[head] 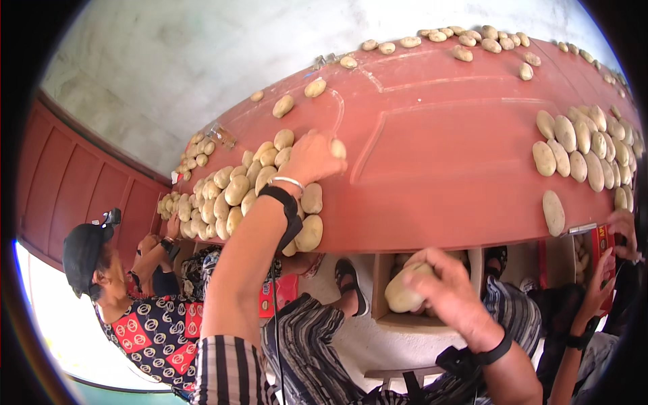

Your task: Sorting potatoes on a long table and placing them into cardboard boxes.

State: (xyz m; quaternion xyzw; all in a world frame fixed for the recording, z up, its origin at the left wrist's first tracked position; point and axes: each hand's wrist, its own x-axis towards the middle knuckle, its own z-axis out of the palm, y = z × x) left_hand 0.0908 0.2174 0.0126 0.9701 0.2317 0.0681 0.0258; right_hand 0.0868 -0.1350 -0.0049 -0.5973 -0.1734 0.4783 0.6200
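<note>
My left hand (pixel 316 154) is over the right edge of a large potato pile (pixel 235 190) on the red table (pixel 430 187), its fingers around a small potato (pixel 338 149). Below the table's front edge, my right hand (pixel 445 288) grips a larger potato (pixel 405 288) above an open cardboard box (pixel 425 324). More potatoes show inside that box, partly hidden by my right hand. Two large potatoes lie at the pile's front corner beneath my left wrist.
Another potato pile (pixel 587 144) covers the table's right end, with a single potato (pixel 553 212) before it. Loose potatoes (pixel 491 44) line the back edge by the wall. A glass (pixel 221 135) lies at the back left. Co-workers sit close on both sides.
</note>
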